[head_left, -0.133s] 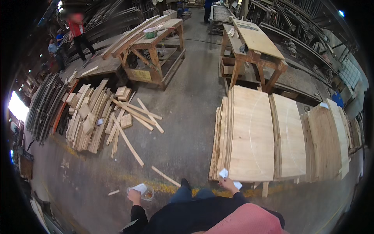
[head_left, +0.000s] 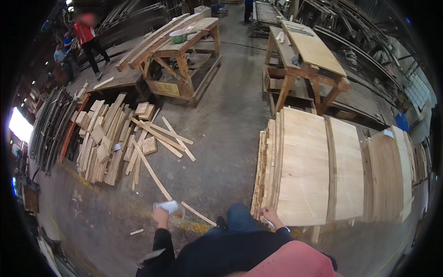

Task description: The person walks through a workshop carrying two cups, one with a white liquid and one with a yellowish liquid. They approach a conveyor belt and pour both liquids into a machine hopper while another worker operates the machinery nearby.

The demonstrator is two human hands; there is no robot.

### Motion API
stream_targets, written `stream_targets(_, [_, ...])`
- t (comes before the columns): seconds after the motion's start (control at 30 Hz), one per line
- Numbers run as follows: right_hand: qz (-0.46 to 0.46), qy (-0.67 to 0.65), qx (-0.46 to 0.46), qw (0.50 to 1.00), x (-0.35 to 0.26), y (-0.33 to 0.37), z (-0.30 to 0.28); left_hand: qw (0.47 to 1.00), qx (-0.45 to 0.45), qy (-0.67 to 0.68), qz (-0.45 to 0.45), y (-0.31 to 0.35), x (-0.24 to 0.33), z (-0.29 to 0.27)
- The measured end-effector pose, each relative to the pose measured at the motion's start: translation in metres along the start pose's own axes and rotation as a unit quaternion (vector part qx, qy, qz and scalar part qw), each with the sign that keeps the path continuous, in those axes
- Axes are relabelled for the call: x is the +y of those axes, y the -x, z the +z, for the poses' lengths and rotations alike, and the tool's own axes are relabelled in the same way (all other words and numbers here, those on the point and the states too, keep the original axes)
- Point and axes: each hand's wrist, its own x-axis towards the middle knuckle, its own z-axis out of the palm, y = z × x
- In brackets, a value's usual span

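Note:
My left hand (head_left: 161, 218) is closed on the rim side of a clear plastic tub (head_left: 180, 216), held out low over the floor. White paper or a white cup-like piece (head_left: 169, 206) shows at its top, and something brownish lies inside; neither is clear enough to name. My right hand (head_left: 269, 214) is closed on a white paper slip (head_left: 271, 225), partly hidden under the fingers. It is beside the near edge of a stack of pale plywood panels (head_left: 302, 166); whether it touches them I cannot tell.
Offcuts (head_left: 106, 143) lie heaped at left, with loose wooden strips (head_left: 154, 173) across the concrete floor. Wooden workbenches stand ahead, one bearing a green bowl (head_left: 178, 37), another a large board (head_left: 316, 46). A person in red (head_left: 85, 37) stands far left.
My right hand has dropped slightly and shows less of the white paper. The left hand and tub have risen a little in view. The whole view has shifted slightly as I move.

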Motion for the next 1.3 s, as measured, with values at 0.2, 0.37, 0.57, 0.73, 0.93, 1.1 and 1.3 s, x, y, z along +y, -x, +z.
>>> stream_targets(0.2, [-0.105,0.038,0.034,0.993,-0.111,-0.132,-0.032,0.977,0.159,0.022,0.138,-0.222,0.172,-0.073])
stream_targets(0.37, [-0.132,0.063,0.087,0.985,-0.225,-0.298,-0.104,0.98,0.065,0.112,0.151,-0.344,0.367,-0.094])
stream_targets(0.57, [-0.207,0.03,0.096,0.973,-0.364,-0.497,-0.178,0.943,0.154,0.1,0.276,-0.502,0.571,-0.187])
stream_targets(0.73, [-0.333,0.089,0.062,0.937,-0.535,-0.688,-0.225,0.927,0.172,0.011,0.332,-0.64,0.747,-0.22])
stream_targets(0.93, [-0.29,-0.021,0.096,0.952,-0.682,-0.854,-0.301,0.877,0.089,0.098,0.461,-0.765,0.953,-0.34])
stream_targets(1.1, [-0.241,-0.105,0.086,0.961,-0.779,-1.017,-0.375,0.844,0.054,0.115,0.521,-0.902,1.126,-0.375])
stream_targets(1.3, [-0.24,-0.135,0.1,0.956,-0.877,-1.207,-0.47,0.831,0.063,0.109,0.542,-1.035,1.336,-0.427])
